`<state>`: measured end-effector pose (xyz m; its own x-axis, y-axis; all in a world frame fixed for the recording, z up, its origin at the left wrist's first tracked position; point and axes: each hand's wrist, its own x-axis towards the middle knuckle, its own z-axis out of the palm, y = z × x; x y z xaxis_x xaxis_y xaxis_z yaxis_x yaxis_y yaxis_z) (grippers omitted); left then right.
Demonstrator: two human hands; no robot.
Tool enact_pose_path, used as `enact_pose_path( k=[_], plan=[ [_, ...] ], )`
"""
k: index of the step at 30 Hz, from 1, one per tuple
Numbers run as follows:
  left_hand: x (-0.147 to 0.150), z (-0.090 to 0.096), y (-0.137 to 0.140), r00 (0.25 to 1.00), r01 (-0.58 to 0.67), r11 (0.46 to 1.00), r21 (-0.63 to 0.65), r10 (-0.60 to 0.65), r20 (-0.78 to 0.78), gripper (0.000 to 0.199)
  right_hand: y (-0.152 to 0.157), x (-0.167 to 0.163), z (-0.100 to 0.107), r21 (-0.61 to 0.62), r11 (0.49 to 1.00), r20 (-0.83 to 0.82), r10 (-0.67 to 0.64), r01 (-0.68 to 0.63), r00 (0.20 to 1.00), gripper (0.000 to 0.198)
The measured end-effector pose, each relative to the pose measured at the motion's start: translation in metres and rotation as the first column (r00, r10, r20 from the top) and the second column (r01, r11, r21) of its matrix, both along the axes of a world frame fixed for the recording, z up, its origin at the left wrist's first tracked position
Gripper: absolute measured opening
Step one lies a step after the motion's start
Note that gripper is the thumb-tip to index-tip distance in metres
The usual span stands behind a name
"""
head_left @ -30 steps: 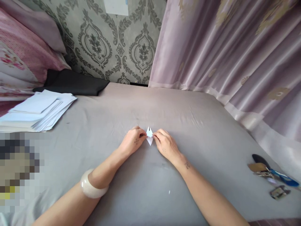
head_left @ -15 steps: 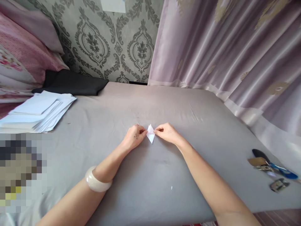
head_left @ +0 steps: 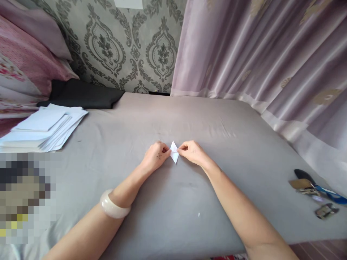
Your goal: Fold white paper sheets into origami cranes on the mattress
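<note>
At the far left hangs pink and floral fabric [head_left: 29,54]. Below it, a stack of white paper [head_left: 40,124] lies on the grey cloth-covered surface [head_left: 162,224], its sheets unevenly aligned, with a folded black item [head_left: 84,94] just behind it. The lower left corner is blurred into blocks, so what lies there cannot be told. Next comes the left forearm, wearing a pale bangle [head_left: 115,205]; its left hand [head_left: 155,156] has thumb and fingers pinched together on the left corner of a small folded white paper [head_left: 175,156]. This piece, diamond-shaped, sits between the two hands near the middle of the surface, one point towards the person. The right hand [head_left: 192,152] pinches its right corner in the same way. Nearer the person is a tiny white speck [head_left: 199,214]. Farther right, keys [head_left: 307,190] lie beside a blue item [head_left: 332,195], below a pale purple curtain [head_left: 225,47].
</note>
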<state>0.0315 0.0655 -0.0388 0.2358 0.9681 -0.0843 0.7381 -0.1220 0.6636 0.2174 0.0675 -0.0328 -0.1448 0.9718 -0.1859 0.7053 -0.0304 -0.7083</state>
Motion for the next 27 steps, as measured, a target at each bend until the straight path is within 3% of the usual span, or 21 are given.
enact_pose_path(
  k=[9, 13, 17, 19, 22, 27],
  plan=[
    [0.004, -0.001, -0.008, 0.984, 0.066, 0.994, 0.086, -0.05, -0.171, 0.014, 0.001, -0.003, -0.003, -0.011, 0.999, 0.015, -0.034, 0.034, 0.999, 0.012],
    [0.006, 0.0, -0.015, 0.95, 0.244, 0.938, 0.247, -0.18, -0.255, 0.024, -0.001, -0.003, -0.004, 0.046, 0.998, 0.012, -0.038, 0.037, 0.999, 0.01],
    [0.012, 0.007, -0.025, 0.846, 0.389, 0.886, 0.254, -0.234, -0.48, 0.028, -0.014, -0.003, -0.004, 0.151, 0.988, 0.015, 0.011, -0.014, 1.0, 0.014],
    [0.017, 0.011, -0.031, 0.791, 0.414, 0.884, 0.217, -0.232, -0.566, 0.028, -0.025, -0.005, -0.004, 0.254, 0.963, 0.076, 0.068, -0.085, 0.995, 0.022],
    [0.024, 0.015, -0.039, 0.748, 0.424, 0.887, 0.183, -0.229, -0.623, 0.028, -0.041, -0.007, -0.004, 0.377, 0.898, 0.294, 0.115, -0.226, 0.949, 0.036],
    [0.023, 0.011, -0.041, 0.735, 0.434, 0.88, 0.191, -0.223, -0.641, 0.031, -0.053, -0.009, -0.003, 0.377, 0.869, 0.48, 0.111, -0.319, 0.87, 0.038]
  ],
)
